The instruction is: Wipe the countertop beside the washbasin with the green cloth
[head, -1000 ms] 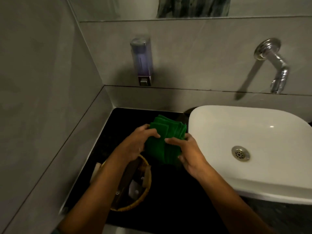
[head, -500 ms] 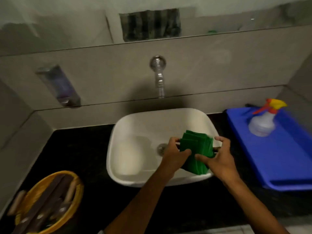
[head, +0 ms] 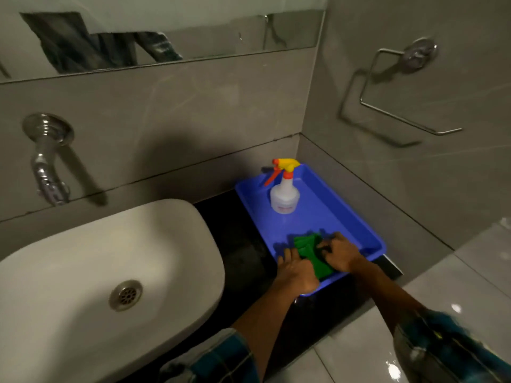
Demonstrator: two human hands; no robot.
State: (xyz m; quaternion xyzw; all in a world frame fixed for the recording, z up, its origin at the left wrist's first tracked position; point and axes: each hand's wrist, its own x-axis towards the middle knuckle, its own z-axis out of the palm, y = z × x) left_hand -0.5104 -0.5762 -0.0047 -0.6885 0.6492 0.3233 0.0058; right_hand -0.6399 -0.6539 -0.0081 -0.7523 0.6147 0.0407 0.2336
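The folded green cloth (head: 309,250) lies low over the near end of the blue tray (head: 326,214), right of the white washbasin (head: 83,266). My left hand (head: 297,270) grips its near left side. My right hand (head: 341,254) holds its right edge, fingers curled over it. Both hands hide much of the cloth. The black countertop (head: 240,244) shows as a narrow strip between basin and tray.
A white spray bottle (head: 284,193) with a yellow and red trigger stands at the tray's far end. A chrome tap (head: 45,161) juts from the back wall. A wire towel holder (head: 398,92) hangs on the right wall. Glossy tiles lie beyond the counter's front edge.
Both hands carried the cloth rightwards, from the counter left of the basin, over the basin, to the blue tray. The view swung right; the basket and soap dispenser left the frame.
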